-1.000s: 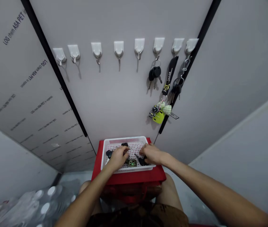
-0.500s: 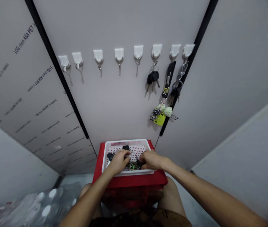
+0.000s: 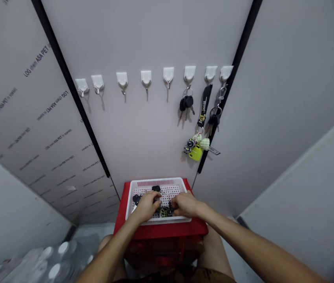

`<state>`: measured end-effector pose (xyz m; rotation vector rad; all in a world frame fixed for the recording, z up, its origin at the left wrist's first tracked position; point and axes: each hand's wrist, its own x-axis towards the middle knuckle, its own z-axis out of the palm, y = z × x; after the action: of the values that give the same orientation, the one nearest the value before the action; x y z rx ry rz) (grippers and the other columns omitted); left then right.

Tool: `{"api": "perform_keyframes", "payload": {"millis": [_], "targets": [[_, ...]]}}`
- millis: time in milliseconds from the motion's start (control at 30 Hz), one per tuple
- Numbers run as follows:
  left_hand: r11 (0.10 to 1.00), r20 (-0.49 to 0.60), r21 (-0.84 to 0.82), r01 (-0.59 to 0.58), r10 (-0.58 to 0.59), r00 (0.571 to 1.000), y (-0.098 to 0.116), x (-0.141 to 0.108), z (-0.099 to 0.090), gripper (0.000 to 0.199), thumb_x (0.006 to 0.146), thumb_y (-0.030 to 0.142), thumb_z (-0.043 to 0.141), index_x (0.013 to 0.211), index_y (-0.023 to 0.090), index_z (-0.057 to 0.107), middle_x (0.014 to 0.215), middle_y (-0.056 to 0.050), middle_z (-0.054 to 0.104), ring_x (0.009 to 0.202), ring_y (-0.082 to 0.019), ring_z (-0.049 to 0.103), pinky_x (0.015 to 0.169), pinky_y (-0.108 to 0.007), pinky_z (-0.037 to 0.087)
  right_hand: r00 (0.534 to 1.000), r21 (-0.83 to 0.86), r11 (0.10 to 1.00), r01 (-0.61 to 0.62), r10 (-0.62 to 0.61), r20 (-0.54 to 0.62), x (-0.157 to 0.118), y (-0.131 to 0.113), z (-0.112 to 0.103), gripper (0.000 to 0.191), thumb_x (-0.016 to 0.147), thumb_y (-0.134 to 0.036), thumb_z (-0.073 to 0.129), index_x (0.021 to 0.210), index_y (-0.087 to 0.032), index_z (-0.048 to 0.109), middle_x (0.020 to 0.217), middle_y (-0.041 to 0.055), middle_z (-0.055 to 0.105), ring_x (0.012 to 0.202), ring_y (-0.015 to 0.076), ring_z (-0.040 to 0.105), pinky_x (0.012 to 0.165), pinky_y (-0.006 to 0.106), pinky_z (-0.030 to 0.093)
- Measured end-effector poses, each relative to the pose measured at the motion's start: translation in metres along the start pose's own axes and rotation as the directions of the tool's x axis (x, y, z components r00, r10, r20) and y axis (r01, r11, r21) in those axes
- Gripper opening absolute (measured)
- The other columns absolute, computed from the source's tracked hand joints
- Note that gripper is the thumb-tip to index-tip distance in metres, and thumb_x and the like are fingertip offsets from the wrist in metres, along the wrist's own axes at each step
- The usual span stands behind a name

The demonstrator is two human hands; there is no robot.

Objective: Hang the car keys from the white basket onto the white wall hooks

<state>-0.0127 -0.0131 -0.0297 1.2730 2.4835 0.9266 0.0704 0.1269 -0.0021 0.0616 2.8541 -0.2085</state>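
Observation:
Both of my hands are inside a shallow white plastic basket (image 3: 157,221) with a perforated bottom. My left hand (image 3: 148,205) is curled over the left-middle of it, thumb and fingers drawn together; what lies between them is hidden. My right hand (image 3: 183,204) has its fingers closed around dark keys (image 3: 171,206) near the basket's right side. Between the hands sits a round greenish trinket (image 3: 164,212). A black-headed key (image 3: 156,188) lies near the back of the basket, and more dark keys (image 3: 136,199) lie left of my left hand.
The basket stands on a red box (image 3: 161,232) between my knees. Several white hooks (image 3: 146,76) line the wall. On the right ones hang black keys (image 3: 187,103), a black strap (image 3: 205,102) with a yellow-green charm (image 3: 195,153), and another key bunch (image 3: 214,116). Bottles (image 3: 59,257) stand lower left.
The camera view has shifted slightly, so the hooks and basket appear lower. Both hands stay in the basket, with only slight finger movement visible.

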Motion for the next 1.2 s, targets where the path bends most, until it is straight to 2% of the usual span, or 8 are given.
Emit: {"api": "perform_keyframes", "payload": {"millis": [200,300,433,600,700,833,1000,1200], "targets": [[1.000,-0.007,-0.005,-0.005,0.005,1.000,0.000,-0.001,0.000,0.023,0.066,0.021,0.041,0.084,0.015,0.053,0.086,-0.006,0.056,0.082,-0.015,0.048,0.074,-0.025,0.035,0.995,0.005,1.000,-0.026,0.026,-0.091,-0.001,-0.002,0.001,0.022,0.063,-0.020,0.040,0.079,-0.019,0.055,0.074,0.0070,0.060,0.075,0.0203,0.051,0.067,0.034,0.031],[1.000,-0.004,-0.010,0.001,-0.001,1.000,0.000,-0.002,0.000,0.022,0.066,0.021,0.041,0.084,0.016,0.053,0.086,-0.005,0.056,0.082,-0.014,0.048,0.074,-0.025,0.035,0.991,-0.023,0.999,0.039,-0.042,-0.125,-0.003,-0.001,-0.002,0.031,0.058,-0.021,0.047,0.088,-0.023,0.053,0.083,0.0064,0.058,0.083,0.0217,0.047,0.073,0.038,0.027],[1.000,-0.003,-0.011,0.008,-0.008,1.000,-0.002,-0.003,0.000,0.022,0.065,0.020,0.041,0.084,0.016,0.053,0.085,-0.005,0.056,0.082,-0.014,0.048,0.074,-0.025,0.035,0.972,-0.125,0.976,0.178,-0.194,-0.133,-0.002,-0.003,0.000,0.026,0.059,-0.020,0.048,0.083,-0.027,0.056,0.082,0.0045,0.056,0.087,0.0218,0.043,0.078,0.043,0.020],[1.000,0.000,-0.023,0.020,-0.020,1.000,-0.002,-0.002,0.000,0.022,0.066,0.020,0.041,0.084,0.016,0.052,0.086,-0.005,0.056,0.082,-0.015,0.047,0.074,-0.026,0.035,0.975,-0.112,0.975,0.193,-0.203,-0.095,0.006,-0.003,0.004,0.022,0.062,-0.017,0.043,0.077,-0.024,0.058,0.078,0.0042,0.054,0.077,0.0179,0.047,0.071,0.034,0.029],[0.999,0.002,-0.025,0.022,-0.022,1.000,-0.003,-0.003,0.000,0.021,0.065,0.020,0.041,0.083,0.017,0.053,0.085,-0.004,0.056,0.081,-0.014,0.048,0.074,-0.026,0.036,0.976,-0.074,0.988,0.133,-0.144,-0.165,0.008,0.001,0.002,0.021,0.065,-0.015,0.039,0.074,-0.020,0.057,0.083,0.0057,0.052,0.076,0.0163,0.047,0.065,0.027,0.032],[0.992,-0.008,-0.117,0.037,-0.038,0.999,-0.001,-0.004,0.000,0.022,0.065,0.021,0.042,0.084,0.016,0.052,0.084,-0.005,0.056,0.079,-0.014,0.049,0.074,-0.026,0.036,0.942,0.086,0.988,0.125,-0.091,-0.322,0.007,0.004,-0.006,0.017,0.067,-0.016,0.036,0.073,-0.017,0.052,0.078,0.0046,0.053,0.073,0.0132,0.047,0.063,0.023,0.032],[0.887,-0.060,-0.461,-0.037,0.010,0.998,0.023,0.005,0.001,0.047,0.059,0.022,0.052,0.104,0.015,0.039,0.092,-0.005,0.054,0.082,-0.012,0.049,0.074,-0.024,0.038,0.885,0.409,0.889,0.206,0.010,-0.466,0.007,0.001,-0.021,0.013,0.071,-0.020,0.033,0.072,-0.016,0.045,0.062,0.0001,0.051,0.057,0.0098,0.045,0.056,0.020,0.034],[0.783,-0.161,-0.622,-0.016,-0.108,0.981,0.034,0.022,-0.008,0.025,0.065,0.019,0.044,0.087,0.009,0.049,0.083,-0.008,0.057,0.075,-0.012,0.051,0.072,-0.024,0.039,0.841,0.652,0.685,0.324,0.106,-0.530,0.008,-0.003,-0.040,0.010,0.070,-0.024,0.036,0.068,-0.016,0.041,0.059,-0.0020,0.047,0.058,0.0093,0.044,0.056,0.021,0.036]]}}
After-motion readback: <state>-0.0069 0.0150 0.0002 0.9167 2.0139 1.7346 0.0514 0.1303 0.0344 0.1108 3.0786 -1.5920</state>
